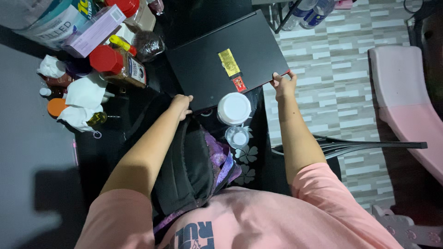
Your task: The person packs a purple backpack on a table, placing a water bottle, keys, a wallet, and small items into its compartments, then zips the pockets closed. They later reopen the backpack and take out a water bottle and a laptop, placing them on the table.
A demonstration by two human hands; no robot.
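A closed black laptop with a gold sticker and a small red sticker lies tilted over a dark table. My left hand grips its near left corner. My right hand grips its near right corner, past the table's edge. A black backpack with purple lining stands open below the laptop, against my chest. A white round lid and a smaller clear lid lie just below the laptop's near edge.
Red-capped spice jars, a purple box, crumpled tissues and bottles crowd the table's left. A pink chair stands at right on the tiled floor. A dark chair frame juts beside my right arm.
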